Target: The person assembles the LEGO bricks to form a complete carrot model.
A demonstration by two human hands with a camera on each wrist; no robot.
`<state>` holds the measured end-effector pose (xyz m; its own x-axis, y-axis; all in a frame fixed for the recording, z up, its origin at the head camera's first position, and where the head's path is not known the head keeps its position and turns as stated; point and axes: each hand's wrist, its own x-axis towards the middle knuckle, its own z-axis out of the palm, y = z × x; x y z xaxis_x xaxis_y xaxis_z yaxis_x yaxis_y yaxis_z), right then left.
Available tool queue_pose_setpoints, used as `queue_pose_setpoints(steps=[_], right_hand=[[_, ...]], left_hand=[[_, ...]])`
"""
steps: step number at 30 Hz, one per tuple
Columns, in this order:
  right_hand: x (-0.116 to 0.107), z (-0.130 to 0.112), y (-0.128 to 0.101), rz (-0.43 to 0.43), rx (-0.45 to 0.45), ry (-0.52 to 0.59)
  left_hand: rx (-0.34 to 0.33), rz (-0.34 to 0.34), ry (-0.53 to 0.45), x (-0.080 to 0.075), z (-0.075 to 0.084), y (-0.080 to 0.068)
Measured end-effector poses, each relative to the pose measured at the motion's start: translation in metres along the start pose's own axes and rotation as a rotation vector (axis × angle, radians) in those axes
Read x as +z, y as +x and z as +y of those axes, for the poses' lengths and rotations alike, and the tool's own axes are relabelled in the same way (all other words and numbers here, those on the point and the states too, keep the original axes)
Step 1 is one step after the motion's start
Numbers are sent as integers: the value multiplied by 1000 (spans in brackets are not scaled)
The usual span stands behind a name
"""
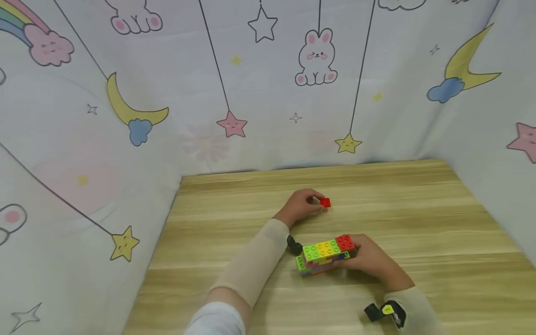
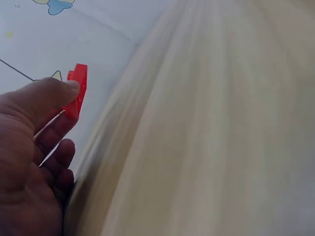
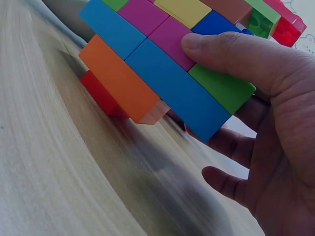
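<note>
My left hand (image 1: 300, 207) pinches a small red building brick (image 1: 325, 202) between thumb and fingertips, out over the far middle of the table. In the left wrist view the same red brick (image 2: 78, 88) shows edge-on, thumb pressed on its face. My right hand (image 1: 368, 261) grips a block of joined toy bricks (image 1: 322, 251) by its right end. Its studded top runs green, yellow, green and red. The right wrist view shows its side, with the thumb on a pink brick (image 3: 172, 42), a blue brick (image 3: 170, 86) below, and orange and red bricks lowest.
The wood-grain table (image 1: 226, 200) reaches back to a white cloth (image 1: 268, 93) printed with stars, moons and rabbits, which also hangs along both sides. Black wrist cameras sit on both sleeves; the left one (image 1: 294, 245) is close to the block's left end.
</note>
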<state>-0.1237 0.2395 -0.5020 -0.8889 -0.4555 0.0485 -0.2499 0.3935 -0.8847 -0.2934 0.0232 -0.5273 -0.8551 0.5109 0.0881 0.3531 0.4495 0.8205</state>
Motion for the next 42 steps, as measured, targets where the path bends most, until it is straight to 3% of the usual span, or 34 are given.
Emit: queue_pose_setpoints(steps=[8,11,16,22,26,30,36,42], right_hand=[[4,1,1,45,11,-20],[6,1,3,64,22,-29],[8,1,5,90,31,-62],[10,2,4,119,3,-48],[12,-1,5,129,-11,-55],[14,-11,8,147,-17,-61],[12,-35,6,147,-5,-73],[12,-40,5,150,-3,-89]], left_hand=[[-34,34,-161,-16,-5,-33],[-18,60,-251,-23,-3,-48],[74,91,-388,-36,8,-83],[256,46,-447,-60,46,-127],[380,57,-311,-68,56,-149],[391,85,-101,-69,54,-163],[420,62,13,-68,61,-167],[455,60,100,-68,65,-170]])
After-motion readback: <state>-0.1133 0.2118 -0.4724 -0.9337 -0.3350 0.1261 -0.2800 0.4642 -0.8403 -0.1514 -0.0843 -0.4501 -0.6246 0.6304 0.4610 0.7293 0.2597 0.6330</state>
